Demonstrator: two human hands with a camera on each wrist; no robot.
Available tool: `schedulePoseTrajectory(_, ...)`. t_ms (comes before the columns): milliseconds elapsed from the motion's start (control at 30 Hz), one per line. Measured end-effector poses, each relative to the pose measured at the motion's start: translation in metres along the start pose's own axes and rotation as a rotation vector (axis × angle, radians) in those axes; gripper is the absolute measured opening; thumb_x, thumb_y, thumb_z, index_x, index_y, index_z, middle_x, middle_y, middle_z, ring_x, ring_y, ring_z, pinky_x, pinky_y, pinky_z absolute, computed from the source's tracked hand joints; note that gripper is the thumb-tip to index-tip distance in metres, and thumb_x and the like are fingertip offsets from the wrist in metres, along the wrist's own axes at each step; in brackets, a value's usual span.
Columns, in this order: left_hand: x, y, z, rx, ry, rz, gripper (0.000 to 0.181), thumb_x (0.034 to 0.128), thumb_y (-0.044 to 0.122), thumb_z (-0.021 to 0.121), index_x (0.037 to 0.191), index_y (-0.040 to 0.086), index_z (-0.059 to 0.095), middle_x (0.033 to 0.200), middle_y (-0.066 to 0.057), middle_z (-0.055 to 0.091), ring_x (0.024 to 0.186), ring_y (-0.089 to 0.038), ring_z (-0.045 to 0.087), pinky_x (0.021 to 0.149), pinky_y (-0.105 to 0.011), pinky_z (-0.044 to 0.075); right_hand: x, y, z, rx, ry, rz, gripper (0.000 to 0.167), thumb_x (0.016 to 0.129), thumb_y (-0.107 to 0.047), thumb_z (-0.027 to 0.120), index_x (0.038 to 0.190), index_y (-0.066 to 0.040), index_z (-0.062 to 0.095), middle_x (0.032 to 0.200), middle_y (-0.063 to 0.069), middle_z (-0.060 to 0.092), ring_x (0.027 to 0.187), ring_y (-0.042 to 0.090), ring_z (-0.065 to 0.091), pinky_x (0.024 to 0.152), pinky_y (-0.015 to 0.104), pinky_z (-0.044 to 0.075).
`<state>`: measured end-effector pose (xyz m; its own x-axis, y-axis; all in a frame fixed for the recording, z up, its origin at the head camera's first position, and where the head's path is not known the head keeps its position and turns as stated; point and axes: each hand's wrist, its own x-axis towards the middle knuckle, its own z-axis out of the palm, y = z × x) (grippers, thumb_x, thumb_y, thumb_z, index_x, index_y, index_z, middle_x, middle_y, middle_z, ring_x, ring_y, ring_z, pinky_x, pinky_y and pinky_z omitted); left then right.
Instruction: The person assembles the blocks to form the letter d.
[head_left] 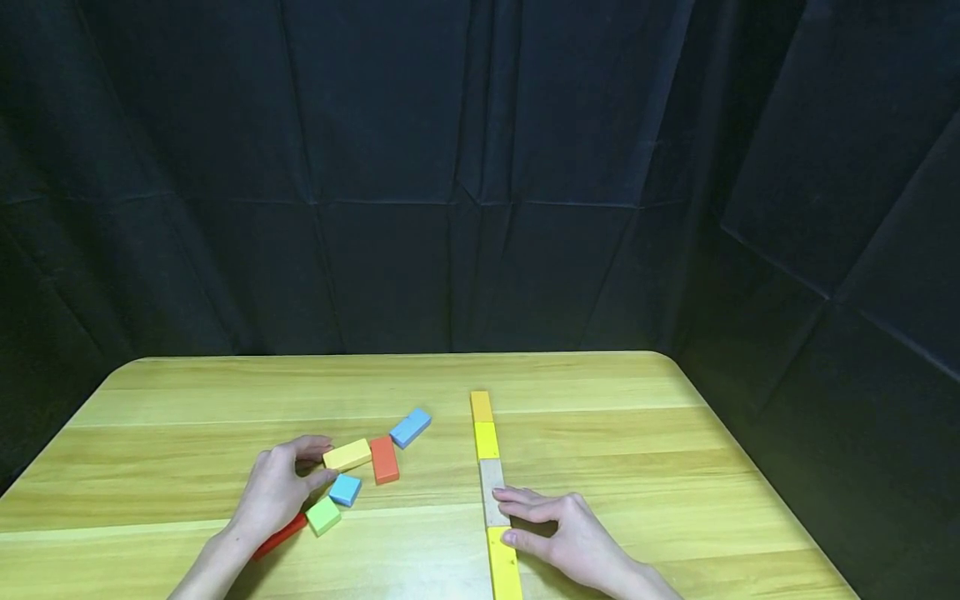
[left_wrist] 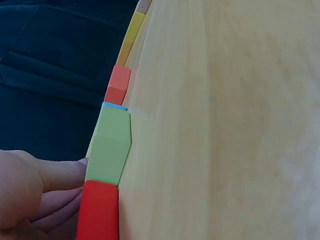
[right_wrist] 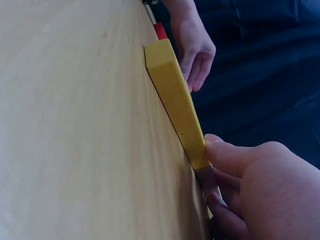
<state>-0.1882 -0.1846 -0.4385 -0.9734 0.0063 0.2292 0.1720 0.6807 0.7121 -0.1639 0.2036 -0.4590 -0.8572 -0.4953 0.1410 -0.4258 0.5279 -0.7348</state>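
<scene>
Curtain (head_left: pixel 390 275) behind and right of table (head_left: pixel 637 467). Block row (head_left: pixel 490 479) runs front to back near table's middle — right hand (head_left: pixel 573 533) at its right side. Six loose blocks (head_left: pixel 385 461) left — left hand (head_left: pixel 277 487) around left end of one block (head_left: pixel 348 455).

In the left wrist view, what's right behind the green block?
An edge of a blue block, then a coral block. The green block hides the blue one's remaining part.

Bright tabletop (head_left: pixel 637 417), faint glare (head view)

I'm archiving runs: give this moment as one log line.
left hand: pinches cream rectangular block | right hand: touches grey rectangular block, yellow rectangular block
</scene>
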Motion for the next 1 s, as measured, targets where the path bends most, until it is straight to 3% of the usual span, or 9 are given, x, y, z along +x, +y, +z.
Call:
schedulePoseTrajectory(500,0.001,0.005,-0.004,-0.020,0.038,0.003,0.039,0.0833,0.007,0.079,0.120,0.000,0.068,0.110,-0.015,0.074,0.102,-0.030,0.071,0.090,-0.049,0.055,0.001,-0.004,-0.001,0.029,0.005,-0.007,0.045,0.091,-0.047,0.069,0.126,-0.020,0.070,0.137,-0.016,0.060,0.133,0.020,0.053,0.110,0.025,0.041)
schedulePoseTrajectory(1000,-0.001,0.019,0.007,-0.084,0.036,0.020,0.038,0.0810,0.004,0.081,0.117,0.000,0.070,0.110,-0.013,0.074,0.102,-0.028,0.071,0.089,-0.042,0.058,0.000,-0.003,-0.001,0.000,0.002,-0.001,0.044,0.091,-0.046,0.070,0.126,-0.019,0.070,0.137,-0.015,0.060,0.133,0.019,0.053,0.109,0.024,0.040)
